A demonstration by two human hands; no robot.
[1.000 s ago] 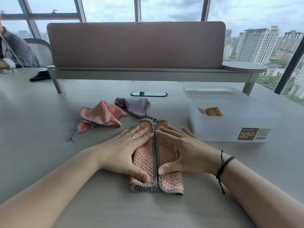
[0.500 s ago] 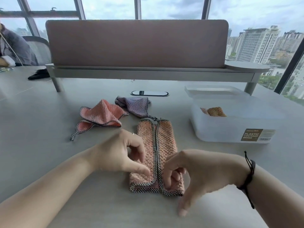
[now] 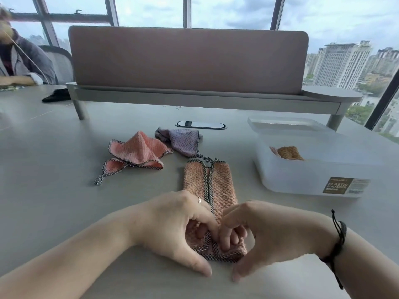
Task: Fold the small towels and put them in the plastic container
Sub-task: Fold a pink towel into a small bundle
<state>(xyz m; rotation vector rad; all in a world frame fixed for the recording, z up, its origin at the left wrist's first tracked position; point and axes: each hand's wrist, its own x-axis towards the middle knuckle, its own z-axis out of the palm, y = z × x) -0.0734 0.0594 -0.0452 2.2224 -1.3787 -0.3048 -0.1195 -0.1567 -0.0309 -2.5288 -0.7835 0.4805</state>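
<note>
Both hands (image 3: 218,231) pinch the orange towel's (image 3: 218,186) near end.

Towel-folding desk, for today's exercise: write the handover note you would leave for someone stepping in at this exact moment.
Left hand and right hand: both grip the near end of the peach towel, which lies on the table folded into a long strip.
Plastic container, to the right, open, holds at least one folded orange towel.
Pink towel and purple towel lie crumpled beyond the strip.
Done: first folds on the strip.
Left: fold it shorter, box it, then fold and box the other two.
</note>
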